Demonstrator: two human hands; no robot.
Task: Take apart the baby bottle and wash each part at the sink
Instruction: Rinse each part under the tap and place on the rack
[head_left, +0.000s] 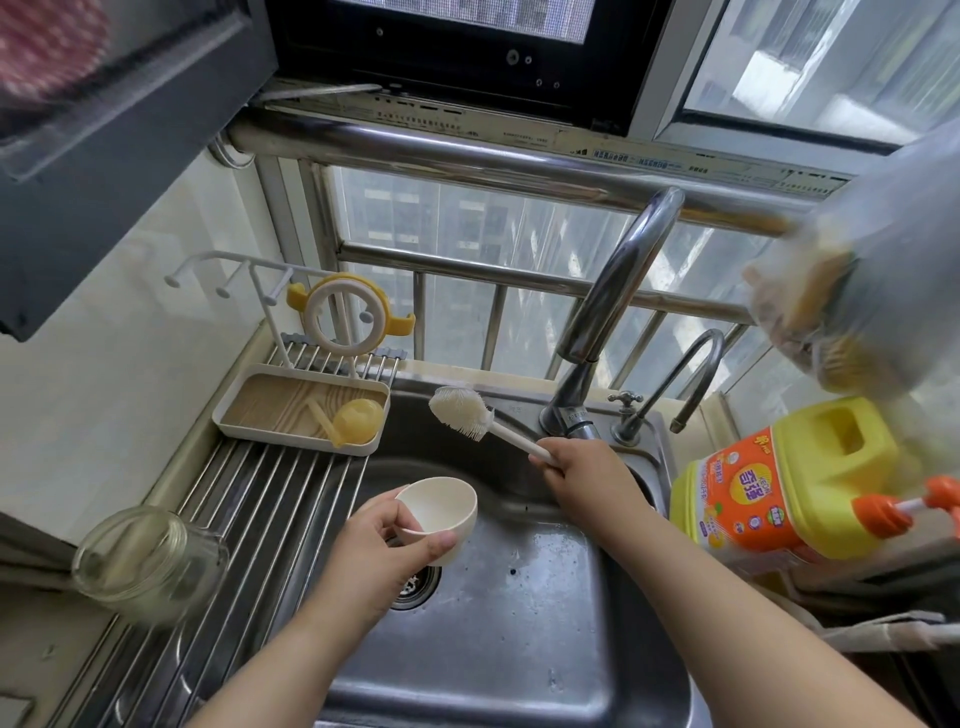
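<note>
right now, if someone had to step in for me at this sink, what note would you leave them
Left hand grips the cream bottle cap over the sink.
Right hand holds the bottle brush by its handle, bristles raised, clear of the cap.
Glass bottle lies on the drying rack; collar ring hangs on the stand; yellow nipple is in the tray.
Done: bottle taken apart.
Left: scrub the cap. I cannot tell which parts are already washed.

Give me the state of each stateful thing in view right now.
Cream dome-shaped bottle cap: held over the sink, opening tilted up.
Left hand: grips the cap.
White silicone bottle brush: raised, clear of the cap.
Right hand: grips the brush handle.
Tall steel faucet: no water visible.
Clear glass jar: tipped on the rack.
</note>
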